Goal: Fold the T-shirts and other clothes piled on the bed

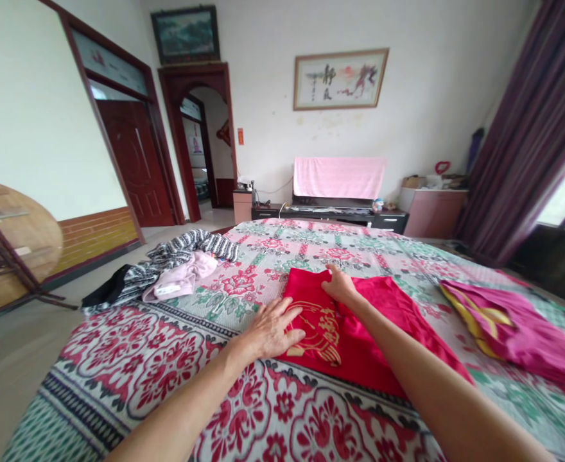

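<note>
A bright red garment point(306, 289) with gold print lies partly folded on the patterned bedspread. My left hand point(273, 326) rests flat on its left side, fingers spread over the gold printing. At the far edge, my right hand point(341, 285) has its fingers closed on the cloth near the fold. My right forearm crosses the rumpled right part of the garment and hides some of it.
To the right lies a magenta and yellow garment point(518, 327). At the left, a striped black-and-white garment point(186, 247) and a pale pink one point(186, 276) are heaped near the edge of the bedspread point(167, 359). A folded round table point(13, 237) leans at the far left.
</note>
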A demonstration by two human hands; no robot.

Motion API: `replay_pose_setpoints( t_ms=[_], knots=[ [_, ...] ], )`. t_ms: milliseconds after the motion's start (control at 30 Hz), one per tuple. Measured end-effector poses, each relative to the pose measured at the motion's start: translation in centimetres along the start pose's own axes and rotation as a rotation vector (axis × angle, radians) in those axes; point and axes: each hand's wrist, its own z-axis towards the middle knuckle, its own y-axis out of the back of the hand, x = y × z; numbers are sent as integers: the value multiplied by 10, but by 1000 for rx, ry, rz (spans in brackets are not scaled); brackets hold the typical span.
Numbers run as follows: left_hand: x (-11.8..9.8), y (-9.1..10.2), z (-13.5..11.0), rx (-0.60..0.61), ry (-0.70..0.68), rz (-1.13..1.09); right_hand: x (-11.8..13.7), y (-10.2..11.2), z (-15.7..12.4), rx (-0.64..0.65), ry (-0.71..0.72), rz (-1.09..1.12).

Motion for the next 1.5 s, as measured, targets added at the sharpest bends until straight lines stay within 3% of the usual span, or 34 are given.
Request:
replay_pose_setpoints(
  t_ms=[200,300,400,533,633,833,1000,1200,1500],
  knots=[
    [2,0,0,-60,-30,-6,1,7,-10,-27,-4,-43],
    [3,-2,0,-99,-35,-15,-4,6,-23,-135,120,-85],
    [3,-5,0,-175,-13,-37,-7,3,-35,-153,263,-114],
    [6,-7,2,-344,86,-68,-10,4,-39,-125,104,-60],
    [4,-7,2,-399,71,-66,-14,9,-35,-115,-42,4],
    [-38,8,-2,-410,-151,-84,-23,16,-21,-10,-131,58],
    [-74,9,-6,-278,-267,-42,-23,14,-5,-12,-79,-14],
    [-75,-5,-6,-223,-186,33,-17,7,7,-7,-60,-26],
    [-85,-1,-5,-231,-238,-8,-21,12,12,-96,-51,45]
  ],
)
